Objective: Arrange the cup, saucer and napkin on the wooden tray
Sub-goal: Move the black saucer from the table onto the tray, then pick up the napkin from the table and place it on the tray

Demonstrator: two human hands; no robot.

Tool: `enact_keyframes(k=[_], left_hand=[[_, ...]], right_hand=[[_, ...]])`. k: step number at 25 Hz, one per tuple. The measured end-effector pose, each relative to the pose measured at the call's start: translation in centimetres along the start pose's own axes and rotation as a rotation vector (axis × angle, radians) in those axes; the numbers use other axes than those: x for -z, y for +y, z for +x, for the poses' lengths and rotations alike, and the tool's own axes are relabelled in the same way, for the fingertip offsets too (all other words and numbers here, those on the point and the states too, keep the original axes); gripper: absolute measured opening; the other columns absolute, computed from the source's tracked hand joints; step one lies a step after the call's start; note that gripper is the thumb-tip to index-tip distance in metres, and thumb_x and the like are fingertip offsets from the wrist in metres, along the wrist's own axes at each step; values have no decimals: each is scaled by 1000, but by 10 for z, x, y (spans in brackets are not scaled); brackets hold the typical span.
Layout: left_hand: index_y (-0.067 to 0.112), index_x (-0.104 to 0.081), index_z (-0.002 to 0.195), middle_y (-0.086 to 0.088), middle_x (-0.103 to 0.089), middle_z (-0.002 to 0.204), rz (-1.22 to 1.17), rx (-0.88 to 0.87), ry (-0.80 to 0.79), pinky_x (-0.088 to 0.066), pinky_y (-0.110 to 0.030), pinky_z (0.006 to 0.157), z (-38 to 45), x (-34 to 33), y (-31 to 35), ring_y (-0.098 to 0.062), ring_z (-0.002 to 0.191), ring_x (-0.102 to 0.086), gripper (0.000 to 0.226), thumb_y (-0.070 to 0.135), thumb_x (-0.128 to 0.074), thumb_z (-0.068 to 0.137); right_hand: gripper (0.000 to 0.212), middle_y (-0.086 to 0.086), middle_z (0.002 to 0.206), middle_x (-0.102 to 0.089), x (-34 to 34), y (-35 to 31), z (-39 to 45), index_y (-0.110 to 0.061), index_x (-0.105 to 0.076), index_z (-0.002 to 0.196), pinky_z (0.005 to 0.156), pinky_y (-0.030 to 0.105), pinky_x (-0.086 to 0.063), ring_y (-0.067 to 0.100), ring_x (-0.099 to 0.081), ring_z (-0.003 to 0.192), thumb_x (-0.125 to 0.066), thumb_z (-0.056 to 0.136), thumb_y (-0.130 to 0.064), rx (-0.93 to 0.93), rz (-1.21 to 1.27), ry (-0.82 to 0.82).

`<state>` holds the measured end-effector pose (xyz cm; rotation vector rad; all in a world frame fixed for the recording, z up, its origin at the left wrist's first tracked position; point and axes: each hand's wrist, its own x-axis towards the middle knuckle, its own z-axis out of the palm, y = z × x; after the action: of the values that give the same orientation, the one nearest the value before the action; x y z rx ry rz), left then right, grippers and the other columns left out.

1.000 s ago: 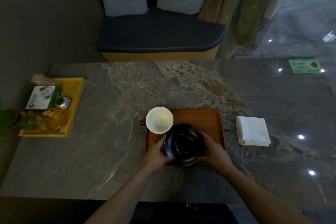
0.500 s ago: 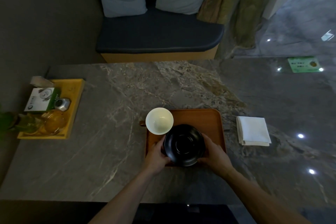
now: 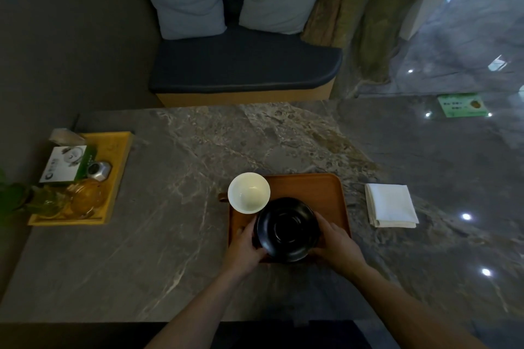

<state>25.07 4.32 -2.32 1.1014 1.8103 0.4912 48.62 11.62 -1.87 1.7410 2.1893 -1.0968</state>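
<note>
A brown wooden tray [image 3: 320,193] lies on the marble table in front of me. On its near half sits a black round saucer [image 3: 287,228]. My left hand [image 3: 245,246] grips the saucer's left rim and my right hand [image 3: 337,244] grips its right rim. A white cup [image 3: 249,192] with a brown handle stands at the tray's far left corner, just beyond the saucer. A folded white napkin [image 3: 390,204] lies on the table to the right of the tray, apart from it.
A yellow tray [image 3: 113,167] at the table's left holds a box, a metal tin and glassware. A green plant [image 3: 11,195] sits at the far left edge. Beyond the table is a bench [image 3: 243,71] with two cushions.
Both hands and the saucer have stayed in nearly the same place on the tray; only the view shifted slightly.
</note>
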Motion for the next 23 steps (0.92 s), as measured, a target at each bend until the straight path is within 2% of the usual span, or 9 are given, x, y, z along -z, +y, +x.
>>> enact_keyframes(k=[2, 4, 6, 8, 10, 14, 18, 21, 23], left_hand=[[36, -42, 139, 4, -57, 117, 61, 49, 75, -52, -32, 83, -6, 2, 1, -10, 100, -58, 68, 43, -72, 79], [32, -52, 121, 8, -58, 97, 111, 69, 138, -53, -31, 71, -14, 3, 2, -6, 83, -58, 44, 45, -68, 82], [33, -55, 104, 10, -59, 90, 163, 9, 149, -54, -33, 70, -23, 3, 5, -5, 78, -58, 24, 44, -64, 85], [35, -57, 99, 12, -58, 96, 238, -77, 113, -54, -34, 74, -28, -1, 12, -2, 84, -57, 15, 44, -61, 87], [36, -60, 101, 16, -57, 101, 306, -147, 46, -54, -30, 77, -30, -11, 23, 1, 90, -56, 17, 46, -58, 88], [36, -61, 106, 14, -57, 101, 407, -234, -87, -53, -28, 79, -19, -41, 55, 1, 87, -57, 28, 54, -55, 85], [34, -60, 114, 9, -58, 110, 524, -214, -204, -51, -29, 83, 3, -76, 96, -5, 94, -57, 40, 59, -55, 84], [30, -59, 120, 2, -60, 121, 605, -192, -259, -48, -30, 89, 22, -102, 129, -13, 105, -57, 44, 55, -59, 85], [27, -58, 122, 0, -60, 127, 650, -163, -300, -47, -35, 95, 32, -115, 150, -17, 114, -56, 45, 52, -61, 85]], right_hand=[[88, 4, 137, -49, 3, 0, -7, -34, -16, 150, 91, 39, -47, 26, -48, 123, -66, 80, -55, -4, -38, 34], [71, 4, 134, -52, 8, 3, -15, -32, -30, 145, 89, 39, -46, 26, -50, 121, -60, 84, -55, 5, -69, 68], [52, 4, 129, -54, 17, 10, -23, -29, -45, 133, 88, 40, -48, 26, -51, 117, -53, 89, -53, 13, -132, 96], [43, 3, 128, -54, 27, 21, -30, -26, -53, 125, 88, 40, -47, 26, -51, 117, -48, 92, -53, 15, -211, 101], [41, 1, 129, -54, 40, 35, -37, -28, -54, 124, 90, 39, -46, 23, -51, 117, -43, 94, -53, 22, -281, 104], [35, -2, 133, -53, 70, 76, -51, -34, -54, 124, 94, 39, -42, 20, -49, 120, -39, 96, -49, 48, -363, 102], [40, 1, 137, -52, 104, 134, -60, -30, -55, 127, 98, 41, -41, 23, -46, 124, -38, 96, -49, 46, -421, 82], [45, 3, 139, -52, 134, 173, -60, -31, -49, 134, 101, 42, -38, 25, -45, 127, -38, 95, -49, 54, -492, 56], [44, 4, 137, -53, 152, 191, -55, -30, -51, 132, 101, 42, -37, 25, -45, 126, -38, 95, -50, 61, -526, 42]])
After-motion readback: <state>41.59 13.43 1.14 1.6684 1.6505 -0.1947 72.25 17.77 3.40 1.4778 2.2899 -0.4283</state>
